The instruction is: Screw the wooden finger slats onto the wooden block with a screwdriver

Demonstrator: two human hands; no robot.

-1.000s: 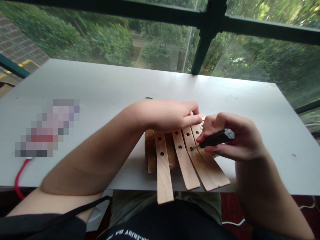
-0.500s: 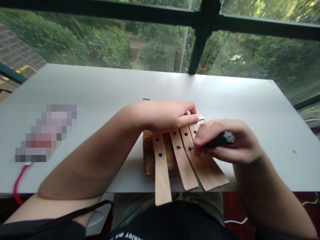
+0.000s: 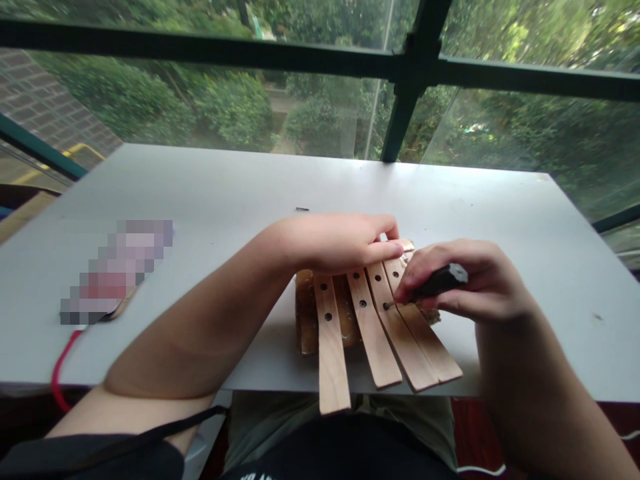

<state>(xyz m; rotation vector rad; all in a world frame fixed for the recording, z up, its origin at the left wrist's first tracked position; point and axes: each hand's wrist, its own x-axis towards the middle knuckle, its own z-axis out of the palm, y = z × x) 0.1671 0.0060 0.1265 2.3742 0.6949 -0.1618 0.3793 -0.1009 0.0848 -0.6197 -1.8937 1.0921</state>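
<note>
Several pale wooden slats [image 3: 373, 333] fan out over the near edge of the white table [image 3: 210, 200], lying on a brown wooden block [image 3: 307, 320]. Each slat has small dark holes. My left hand [image 3: 335, 243] lies flat across the far ends of the slats, fingers stretched out and pressing down. My right hand [image 3: 457, 280] is closed on a black-handled screwdriver [image 3: 435, 282]. The screwdriver's tip sits at a hole in the third slat from the left. My forearms hide part of the block and slats.
A pixelated object [image 3: 117, 270] lies on the table's left side with a red cord [image 3: 60, 373] hanging off the near edge. A small dark bit [image 3: 301, 209] lies beyond my left hand. Glass windows with dark frames [image 3: 405, 87] stand behind the table.
The view shifted slightly. My right hand turned a little around the screwdriver, whose tip stays at the same slat hole. My left hand kept pressing on the slats.
</note>
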